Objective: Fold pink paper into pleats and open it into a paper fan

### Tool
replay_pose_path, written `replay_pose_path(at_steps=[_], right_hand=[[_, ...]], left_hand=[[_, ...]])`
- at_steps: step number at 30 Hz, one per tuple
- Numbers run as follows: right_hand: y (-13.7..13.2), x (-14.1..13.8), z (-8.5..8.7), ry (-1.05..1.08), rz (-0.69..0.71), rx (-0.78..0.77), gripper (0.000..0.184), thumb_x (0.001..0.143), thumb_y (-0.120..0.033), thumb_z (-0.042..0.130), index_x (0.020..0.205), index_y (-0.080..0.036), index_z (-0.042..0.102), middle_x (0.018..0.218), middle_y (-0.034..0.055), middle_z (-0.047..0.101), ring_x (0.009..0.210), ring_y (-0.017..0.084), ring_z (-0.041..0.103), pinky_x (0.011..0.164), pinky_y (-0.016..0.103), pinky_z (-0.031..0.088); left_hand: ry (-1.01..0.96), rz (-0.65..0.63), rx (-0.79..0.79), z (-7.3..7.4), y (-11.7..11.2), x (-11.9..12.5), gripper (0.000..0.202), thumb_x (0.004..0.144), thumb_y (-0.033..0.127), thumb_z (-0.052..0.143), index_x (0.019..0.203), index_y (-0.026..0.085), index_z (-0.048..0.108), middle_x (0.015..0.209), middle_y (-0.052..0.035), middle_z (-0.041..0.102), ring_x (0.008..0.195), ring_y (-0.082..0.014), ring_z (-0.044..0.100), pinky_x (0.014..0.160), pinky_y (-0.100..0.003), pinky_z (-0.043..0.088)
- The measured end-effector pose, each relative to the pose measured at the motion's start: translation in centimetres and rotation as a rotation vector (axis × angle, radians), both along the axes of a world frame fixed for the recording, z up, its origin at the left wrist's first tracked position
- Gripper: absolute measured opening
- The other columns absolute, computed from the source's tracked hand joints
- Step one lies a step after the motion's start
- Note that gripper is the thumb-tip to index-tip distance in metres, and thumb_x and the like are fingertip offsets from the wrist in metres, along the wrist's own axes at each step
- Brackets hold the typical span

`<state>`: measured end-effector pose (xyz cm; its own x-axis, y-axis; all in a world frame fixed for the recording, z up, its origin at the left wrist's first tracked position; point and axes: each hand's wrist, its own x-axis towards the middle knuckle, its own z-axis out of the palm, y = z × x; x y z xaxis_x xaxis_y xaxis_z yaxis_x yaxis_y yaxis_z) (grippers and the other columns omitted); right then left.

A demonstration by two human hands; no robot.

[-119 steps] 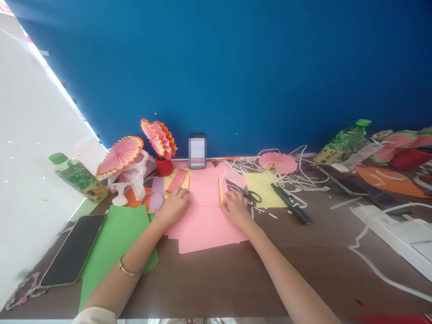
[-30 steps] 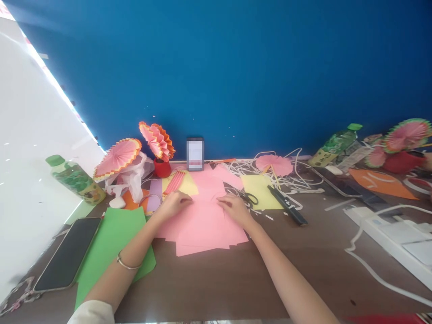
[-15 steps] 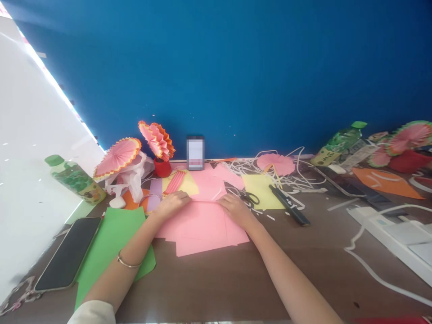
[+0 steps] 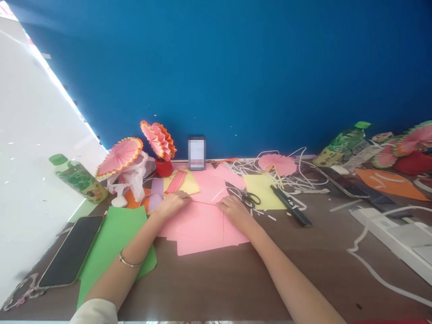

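Fingers of left hand [image 4: 173, 203] and right hand [image 4: 233, 208] press pink paper [image 4: 202, 227] flat (gripping nothing).

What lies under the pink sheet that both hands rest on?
Beneath the pink sheet, edges of more pink sheets peek out on the brown table. How many lie there is covered.

Near bench [image 4: 236, 283] bare: free approach. Pink sheets [image 4: 202, 229] flat, passable. Right: scissors [image 4: 251, 198], black marker [image 4: 290, 205], white cable [image 4: 366, 263] obstruct. Left: green sheet [image 4: 114, 238], phone [image 4: 70, 251] lie flat. Rear blocked: paper fans [image 4: 119, 156], bottle [image 4: 79, 179], tangled strips [image 4: 297, 177].
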<state>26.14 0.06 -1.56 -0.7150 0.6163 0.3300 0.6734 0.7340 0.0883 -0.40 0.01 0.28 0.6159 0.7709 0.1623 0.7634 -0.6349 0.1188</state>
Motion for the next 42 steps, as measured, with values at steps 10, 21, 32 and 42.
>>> replay_pose_path(at_steps=[10, 21, 32, 42], right_hand=[[-1.6, -1.7, 0.2, 0.023, -0.138, -0.053, 0.015, 0.078, -0.008, 0.048, 0.074, -0.014, 0.061, 0.074, 0.0073, 0.058, 0.075, 0.020, 0.050, 0.074, 0.033, 0.033], [-0.1, -1.9, -1.1, 0.394, -0.446, -0.393, 0.008, 0.075, -0.027, 0.057, 0.074, -0.019, 0.054, 0.085, 0.0057, 0.060, 0.085, 0.024, 0.049, 0.071, 0.034, 0.034], [-0.6, -1.8, 0.4, 0.850, -0.274, -0.512, 0.011, 0.072, -0.028, 0.058, 0.066, -0.020, 0.055, 0.068, 0.0007, 0.063, 0.066, 0.016, 0.057, 0.065, 0.030, 0.042], [-0.2, -1.1, 0.3, 0.930, -0.256, -0.308, 0.015, 0.074, -0.035, 0.059, 0.076, -0.022, 0.065, 0.080, 0.0045, 0.067, 0.081, 0.021, 0.058, 0.077, 0.037, 0.041]], left_hand=[[0.009, 0.059, 0.060, -0.5, -0.3, 0.7, 0.018, 0.079, 0.010, 0.043, 0.080, 0.015, 0.060, 0.087, -0.0086, 0.057, 0.088, -0.0194, 0.052, 0.077, -0.032, 0.043], [-0.220, 0.082, 0.152, -1.5, -0.1, 1.8, 0.027, 0.083, 0.023, 0.045, 0.067, 0.014, 0.064, 0.077, -0.0088, 0.061, 0.079, -0.0180, 0.054, 0.074, -0.031, 0.044], [-0.612, 0.215, -0.149, -1.5, -0.2, 2.3, 0.024, 0.073, 0.038, 0.062, 0.083, 0.018, 0.068, 0.083, -0.0061, 0.069, 0.080, -0.0192, 0.061, 0.073, -0.031, 0.045], [-0.951, 0.279, -0.481, -0.8, -0.2, 3.2, 0.023, 0.070, 0.037, 0.063, 0.073, 0.016, 0.070, 0.079, -0.0074, 0.070, 0.076, -0.0192, 0.064, 0.068, -0.027, 0.048]])
